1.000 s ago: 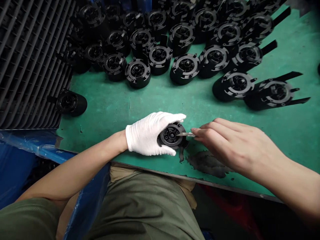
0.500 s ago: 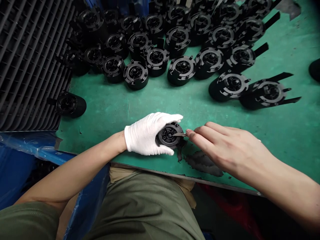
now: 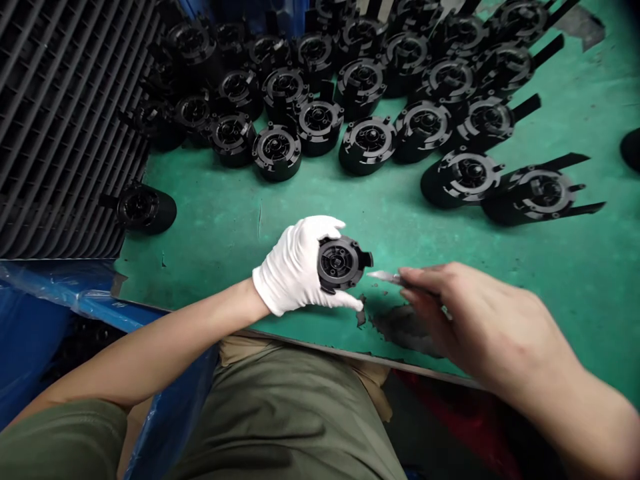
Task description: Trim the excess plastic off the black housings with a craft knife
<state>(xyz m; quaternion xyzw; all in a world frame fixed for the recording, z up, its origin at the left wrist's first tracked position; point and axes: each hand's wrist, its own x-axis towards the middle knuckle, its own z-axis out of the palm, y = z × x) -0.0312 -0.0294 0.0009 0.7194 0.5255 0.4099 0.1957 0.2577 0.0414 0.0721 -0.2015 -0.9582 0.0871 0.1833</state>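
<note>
A white glove covers my left hand (image 3: 299, 265), which grips a round black plastic housing (image 3: 340, 263) from its left side. The housing's ribbed end, with a ring and small holes, faces up toward me. My bare right hand (image 3: 480, 320) pinches a small craft knife (image 3: 384, 275) with a pointed blade. The blade tip points left and sits just right of the housing, apart from it. Most of the knife's handle is hidden by my fingers.
Several similar black housings (image 3: 371, 140) stand across the back of the green tabletop (image 3: 300, 200). One lone housing (image 3: 145, 208) lies at the left beside black slatted racks (image 3: 60, 120). A dark worn patch (image 3: 407, 327) marks the front edge. Blue plastic sheeting (image 3: 65, 297) hangs at left.
The knife blade has come away from the housing's face, and my right hand has drawn back to the right. My left hand has turned the housing slightly.
</note>
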